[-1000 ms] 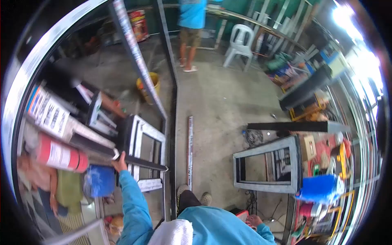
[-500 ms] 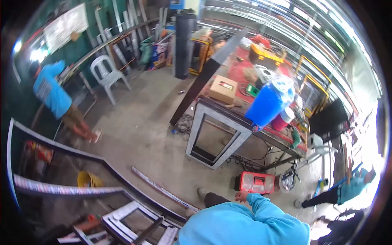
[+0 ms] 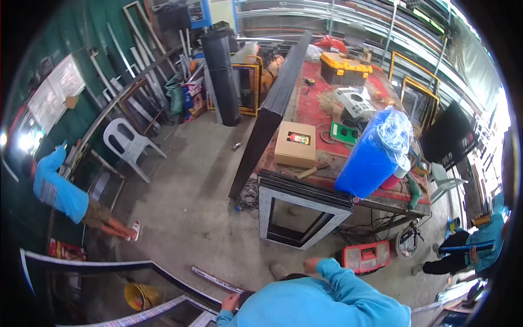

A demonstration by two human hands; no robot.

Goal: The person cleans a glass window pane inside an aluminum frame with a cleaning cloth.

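Observation:
My left hand (image 3: 230, 301) is low in the head view beside my dark trouser leg, fingers curled, with nothing visible in it. It is nearest to a long narrow strip with printed film (image 3: 218, 279) lying on the floor; I see no contact. My right hand (image 3: 311, 265) hangs in front of my blue sleeve, slightly blurred, its fingers closed and no object showing. Just beyond it stand grey-and-black window frames (image 3: 306, 240), leaning against the worktable (image 3: 327, 159). A red toolbox (image 3: 366, 257) sits on the floor to its right.
A dark panel (image 3: 272, 109) leans at the table's left end. On the table are a cardboard box (image 3: 295, 144) and a blue plastic-wrapped roll (image 3: 370, 152). A white chair (image 3: 131, 144) stands left. A co-worker (image 3: 62, 188) is at the left wall, another (image 3: 479, 242) at right.
My left hand has come into view at the bottom. My right hand has moved slightly left. The view has shifted, bringing the table and window frames closer. The right co-worker now holds a dark bar.

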